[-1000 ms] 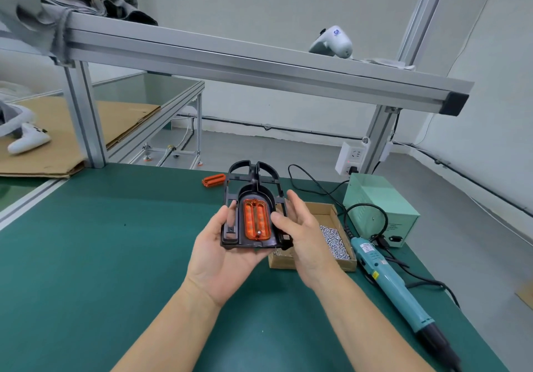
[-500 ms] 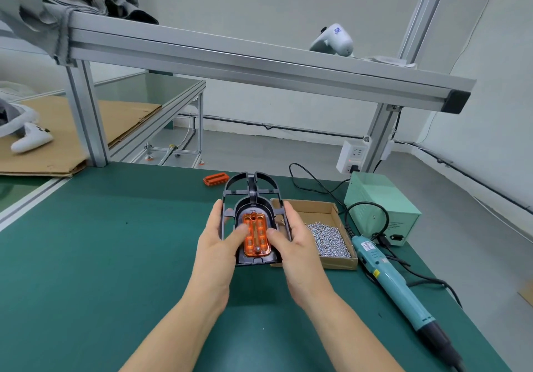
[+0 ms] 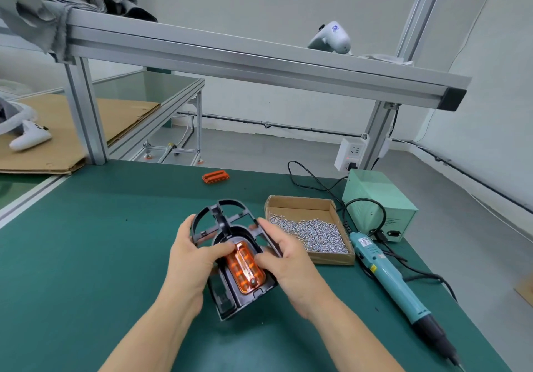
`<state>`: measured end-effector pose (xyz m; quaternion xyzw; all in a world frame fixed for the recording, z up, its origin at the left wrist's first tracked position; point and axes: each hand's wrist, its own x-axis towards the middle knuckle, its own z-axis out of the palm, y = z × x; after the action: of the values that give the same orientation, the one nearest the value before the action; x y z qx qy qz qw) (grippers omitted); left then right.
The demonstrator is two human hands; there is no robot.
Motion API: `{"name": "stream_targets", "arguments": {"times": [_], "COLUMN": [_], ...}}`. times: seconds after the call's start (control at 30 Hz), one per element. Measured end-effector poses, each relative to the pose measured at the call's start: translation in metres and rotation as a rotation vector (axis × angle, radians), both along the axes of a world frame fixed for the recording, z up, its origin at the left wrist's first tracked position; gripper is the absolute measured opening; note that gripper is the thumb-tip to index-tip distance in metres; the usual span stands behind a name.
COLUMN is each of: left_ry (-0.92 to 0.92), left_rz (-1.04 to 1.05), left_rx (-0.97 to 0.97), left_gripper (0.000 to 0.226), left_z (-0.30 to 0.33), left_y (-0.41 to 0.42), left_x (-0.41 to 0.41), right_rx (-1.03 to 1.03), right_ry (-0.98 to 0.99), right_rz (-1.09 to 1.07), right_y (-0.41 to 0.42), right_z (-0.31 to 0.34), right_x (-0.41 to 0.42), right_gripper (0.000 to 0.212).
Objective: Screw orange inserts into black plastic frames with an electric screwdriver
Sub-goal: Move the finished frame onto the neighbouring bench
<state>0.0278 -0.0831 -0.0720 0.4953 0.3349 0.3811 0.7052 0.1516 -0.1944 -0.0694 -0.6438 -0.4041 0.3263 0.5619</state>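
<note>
A black plastic frame (image 3: 227, 293) is held between both hands just above the green mat, tilted with its near end to the right. An orange insert (image 3: 245, 270) sits in its middle recess, with a screw head showing near its lower end. My left hand (image 3: 190, 259) grips the frame's left side, thumb at the insert's top. My right hand (image 3: 285, 259) grips the right side, thumb against the insert's edge. A second orange insert (image 3: 215, 176) lies loose farther back on the mat. The teal electric screwdriver (image 3: 389, 279) lies on the mat to the right, untouched.
An open cardboard box (image 3: 300, 202) of several silver screws sits right of the frame. Behind it stand a pale green power unit (image 3: 377, 195) and a wall socket (image 3: 349, 153). Cables trail around the screwdriver. An aluminium beam (image 3: 230, 57) crosses overhead.
Both hands brought the frame nearer and lower, and turned it so its near end swings right. The thumbs moved onto the orange insert.
</note>
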Motion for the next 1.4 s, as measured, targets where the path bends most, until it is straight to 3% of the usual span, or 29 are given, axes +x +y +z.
{"name": "stream_targets", "arguments": {"times": [0.33,0.57,0.67,0.73,0.87,1.0,1.17,1.3,1.4], "left_ry": [0.064,0.031,0.049,0.071,0.034,-0.056,-0.018,0.003,0.047], "left_rz": [0.058,0.134,0.095,0.051,0.072,0.145,0.136,0.167,0.162], "left_rx": [-0.118,-0.124,-0.182,-0.22,-0.217,-0.179,-0.046,-0.037,0.004], "left_gripper": [0.071,0.084,0.044,0.029,0.042,0.065,0.063,0.058,0.058], "left_z": [-0.01,-0.014,-0.017,-0.018,-0.017,-0.018,-0.021,-0.019,-0.012], "left_y": [0.001,-0.002,-0.006,-0.007,-0.01,-0.014,-0.015,-0.01,-0.006], "left_x": [-0.013,-0.02,-0.023,-0.023,-0.023,-0.025,-0.028,-0.039,-0.052], "right_rx": [-0.132,-0.221,-0.262,-0.289,-0.294,-0.215,-0.186,-0.151,-0.151], "right_ry": [-0.196,-0.362,-0.356,-0.311,-0.281,-0.177,-0.107,-0.187,-0.212], "right_rz": [0.004,0.026,0.066,0.089,0.077,-0.104,-0.156,-0.132,-0.083], "right_y": [0.004,0.005,0.0,-0.004,-0.006,0.002,0.017,0.028,0.038], "right_z": [0.009,0.011,0.009,0.01,0.009,0.004,-0.001,0.003,0.005], "right_x": [-0.007,-0.019,-0.015,-0.012,-0.011,-0.025,-0.047,-0.062,-0.07], "right_gripper": [0.052,0.053,0.054,0.054,0.051,0.053,0.056,0.046,0.05]}}
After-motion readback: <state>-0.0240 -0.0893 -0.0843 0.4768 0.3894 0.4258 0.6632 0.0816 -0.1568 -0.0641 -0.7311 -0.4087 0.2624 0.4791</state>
